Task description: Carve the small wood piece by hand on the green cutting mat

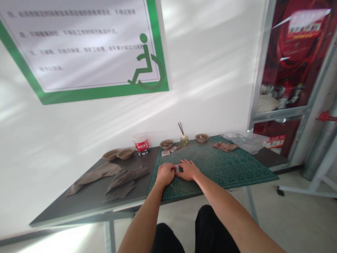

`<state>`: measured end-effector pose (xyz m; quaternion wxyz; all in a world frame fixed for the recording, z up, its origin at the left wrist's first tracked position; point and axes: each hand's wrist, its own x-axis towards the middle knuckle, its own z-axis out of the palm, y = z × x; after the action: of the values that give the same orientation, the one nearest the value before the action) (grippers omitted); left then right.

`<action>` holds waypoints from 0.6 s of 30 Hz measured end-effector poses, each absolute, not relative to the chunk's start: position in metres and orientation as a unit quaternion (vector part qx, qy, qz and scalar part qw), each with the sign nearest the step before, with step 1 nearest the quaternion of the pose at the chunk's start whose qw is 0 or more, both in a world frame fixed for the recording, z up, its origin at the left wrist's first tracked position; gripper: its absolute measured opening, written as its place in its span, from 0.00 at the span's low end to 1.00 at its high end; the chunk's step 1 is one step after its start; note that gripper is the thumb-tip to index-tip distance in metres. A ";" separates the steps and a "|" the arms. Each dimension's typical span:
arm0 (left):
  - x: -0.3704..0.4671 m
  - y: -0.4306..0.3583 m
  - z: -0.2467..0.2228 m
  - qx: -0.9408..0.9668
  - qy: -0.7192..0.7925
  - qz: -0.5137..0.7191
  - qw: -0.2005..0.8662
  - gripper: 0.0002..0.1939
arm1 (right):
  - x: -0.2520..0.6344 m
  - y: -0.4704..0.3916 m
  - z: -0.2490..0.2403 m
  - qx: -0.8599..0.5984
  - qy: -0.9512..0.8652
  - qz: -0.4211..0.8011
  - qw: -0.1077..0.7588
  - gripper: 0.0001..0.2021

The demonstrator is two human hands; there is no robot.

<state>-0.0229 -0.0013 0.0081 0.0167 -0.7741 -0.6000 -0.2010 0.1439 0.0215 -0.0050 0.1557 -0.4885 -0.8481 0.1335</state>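
Observation:
My left hand (165,174) rests on the green cutting mat (218,168) near its front edge. Its fingers are curled, with thumb and fingertips closed on the edge of a small pale flat piece (177,169). Just right of it, my right hand (189,170) lies on the mat with its fingers stretched out and somewhat apart. Its thumb side is close to the piece, beside a small dark patch (180,169) whose nature I cannot make out. Farther back on the mat lie small pale squares (165,153), next to a bowl with small bits (166,144).
Brown cloths (126,181) and two shallow bowls (125,153) occupy the table's left side. A red-labelled tub (141,144), a reed diffuser (184,140) and another bowl (202,138) stand along the wall. A pinkish cloth (225,146) and a clear plastic bag (249,140) lie back right.

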 end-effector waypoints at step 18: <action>-0.024 0.005 0.004 -0.796 -0.587 -0.147 -0.009 0.21 | 0.143 0.025 -0.011 -0.484 -0.849 0.124 0.171 0.31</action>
<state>-0.0235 0.0050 0.0040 -0.0092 -0.7959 -0.5872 -0.1468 0.1427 0.0253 -0.0108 0.1706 -0.4838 -0.8494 0.1236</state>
